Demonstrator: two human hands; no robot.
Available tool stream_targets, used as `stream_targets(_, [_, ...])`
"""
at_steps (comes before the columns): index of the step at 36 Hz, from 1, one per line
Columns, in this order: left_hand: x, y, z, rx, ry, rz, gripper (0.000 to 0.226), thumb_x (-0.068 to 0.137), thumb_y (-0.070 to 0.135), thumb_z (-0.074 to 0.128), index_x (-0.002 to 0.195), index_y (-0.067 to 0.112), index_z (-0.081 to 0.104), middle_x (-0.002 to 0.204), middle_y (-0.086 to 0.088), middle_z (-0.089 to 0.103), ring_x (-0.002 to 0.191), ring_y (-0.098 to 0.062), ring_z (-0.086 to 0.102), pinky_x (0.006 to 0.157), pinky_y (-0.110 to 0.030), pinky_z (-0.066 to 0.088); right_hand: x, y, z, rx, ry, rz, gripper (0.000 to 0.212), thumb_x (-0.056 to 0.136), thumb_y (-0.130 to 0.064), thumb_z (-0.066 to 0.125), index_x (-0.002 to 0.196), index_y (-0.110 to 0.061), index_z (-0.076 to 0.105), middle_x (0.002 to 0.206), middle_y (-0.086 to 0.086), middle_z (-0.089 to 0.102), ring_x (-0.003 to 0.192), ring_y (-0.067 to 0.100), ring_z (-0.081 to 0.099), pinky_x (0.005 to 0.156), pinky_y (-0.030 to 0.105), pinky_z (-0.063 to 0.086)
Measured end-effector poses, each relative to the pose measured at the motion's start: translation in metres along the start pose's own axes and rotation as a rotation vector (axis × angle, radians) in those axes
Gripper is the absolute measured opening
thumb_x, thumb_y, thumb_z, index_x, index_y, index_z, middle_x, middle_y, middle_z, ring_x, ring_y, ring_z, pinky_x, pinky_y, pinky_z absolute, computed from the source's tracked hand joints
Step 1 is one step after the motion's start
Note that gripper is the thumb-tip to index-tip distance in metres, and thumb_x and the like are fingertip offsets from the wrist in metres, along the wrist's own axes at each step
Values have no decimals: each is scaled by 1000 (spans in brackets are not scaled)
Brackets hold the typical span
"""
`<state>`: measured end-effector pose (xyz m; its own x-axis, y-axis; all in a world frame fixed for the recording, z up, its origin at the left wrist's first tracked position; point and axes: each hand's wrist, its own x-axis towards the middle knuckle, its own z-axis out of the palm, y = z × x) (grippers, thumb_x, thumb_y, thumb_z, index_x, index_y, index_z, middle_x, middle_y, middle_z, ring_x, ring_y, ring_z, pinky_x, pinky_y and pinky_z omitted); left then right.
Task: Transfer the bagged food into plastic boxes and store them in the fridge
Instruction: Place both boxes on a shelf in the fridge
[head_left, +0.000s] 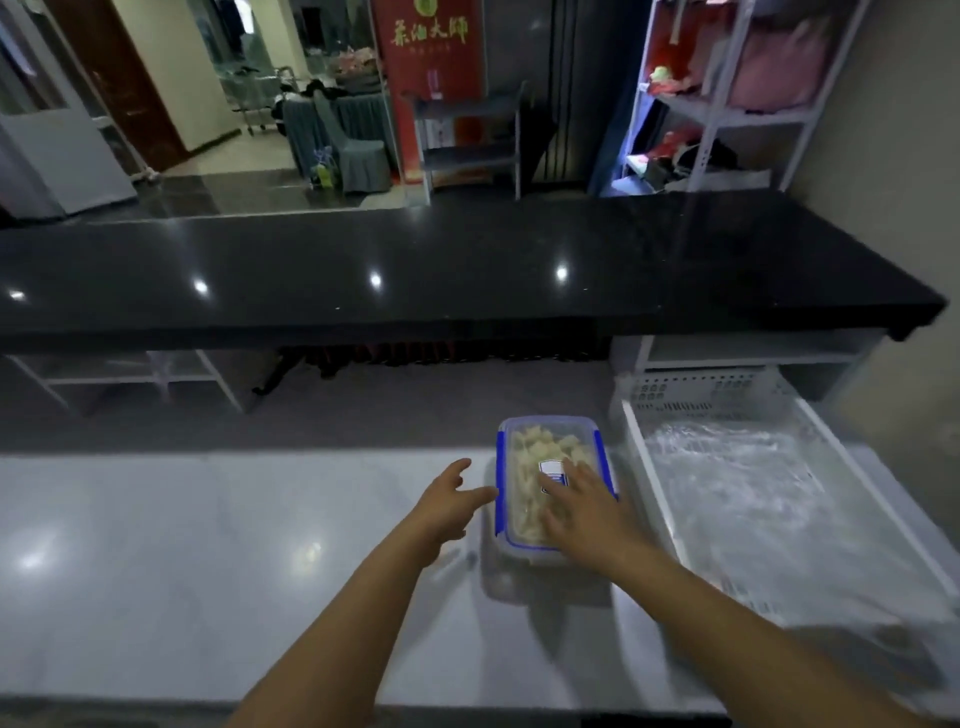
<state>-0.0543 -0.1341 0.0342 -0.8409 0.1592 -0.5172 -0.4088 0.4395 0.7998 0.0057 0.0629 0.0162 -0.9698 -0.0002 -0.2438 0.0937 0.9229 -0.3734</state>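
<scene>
plastic box (554, 483): clear, blue clips, pale yellow food inside.
white counter (208, 545), under the box: glossy pale grey-white.
white basket (748, 467), right of the box: white, slotted wall.
black countertop (415, 270), beyond the box: glossy black.

White tray (639, 452) crowds box (524, 431) right; left counter (208, 545) open.

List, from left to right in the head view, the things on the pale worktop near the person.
left hand → plastic box with pale food pieces, right hand resting on its lid → white drawer tray with clear plastic inside.
</scene>
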Motion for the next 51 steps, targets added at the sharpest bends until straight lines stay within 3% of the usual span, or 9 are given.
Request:
stream_targets(6, [21, -3, -11, 10, -281, 8, 71, 87, 5, 71, 148, 26, 42, 121, -6, 68, 101, -23, 71, 76, -44, 64, -16, -21, 20, -40, 10, 73, 58, 98, -50, 36, 154, -40, 24, 166, -2, 10, 153, 20, 4, 115, 47, 29])
stream_targets(13, [15, -29, -42, 10, -402, 30, 72, 86, 6, 71, 146, 34, 44, 111, -6, 71, 93, -23, 74, 62, -39, 61, -55, -61, 38, 63, 55, 82, 54, 98, -38, 46, 151, -35, 36, 165, -5, 16, 153, 18, 10, 117, 36, 29])
stream_targets(16, [10, -44, -59, 9, -426, 23, 74, 85, 6, 72, 146, 37, 43, 111, -7, 71, 96, -25, 74, 65, -42, 62, -75, -74, 48, 285, 214, 112, 52, 96, -24, 55, 146, -33, 45, 159, -14, 28, 148, 10, 25, 108, 6, 20])
stream_targets(19, [7, -55, -72, 8, -477, 10, 78, 80, 7, 80, 143, 37, 45, 111, -6, 72, 97, -25, 74, 66, -43, 62, -86, -81, 56, 680, 492, 378, 60, 92, -20, 67, 146, -31, 44, 149, -12, 38, 138, 15, 40, 108, 23, 40])
stream_targets(21, [5, -61, -75, -8, -498, -8, 72, 80, 11, 82, 139, 34, 49, 109, -3, 75, 96, -24, 74, 67, -44, 62, -87, -87, 53, 1005, 476, 614, 68, 88, -15, 73, 148, -27, 42, 137, -10, 44, 125, 21, 54, 91, 35, 54])
stream_targets(25, [-1, -69, -74, -108, -520, -50, 57, 82, 15, 81, 134, 25, 57, 106, 0, 77, 90, -20, 76, 62, -39, 61, -86, -101, 47, 1363, 253, 757, 32, 88, -7, 68, 120, -12, 64, 90, 4, 77, 68, 18, 75, 49, 26, 53])
stream_targets(39, [-41, -46, -71, -133, -597, 201, 48, 88, 26, 75, 129, 40, 57, 110, 5, 75, 98, -16, 74, 67, -39, 63, -152, -112, 48, 1510, 587, 522, 30, 86, -15, 74, 110, -32, 69, 105, 0, 77, 93, 24, 75, 81, 51, 60])
stream_targets(44, [-85, -23, -36, -122, -705, 314, 58, 81, 27, 80, 132, 43, 57, 115, 8, 73, 103, -17, 73, 74, -39, 62, -215, -104, 33, 1570, 810, 416, 55, 55, -30, 88, 106, -39, 72, 110, 1, 76, 95, 26, 74, 68, 40, 61])
stream_targets(51, [-153, -18, 45, -141, -928, 369, 61, 84, 19, 79, 135, 43, 57, 128, 7, 67, 111, -24, 70, 83, -47, 61, -324, -73, 37, 1521, 1041, 433, 65, 70, -21, 83, 125, -46, 59, 115, -5, 74, 100, 21, 74, 65, 31, 60])
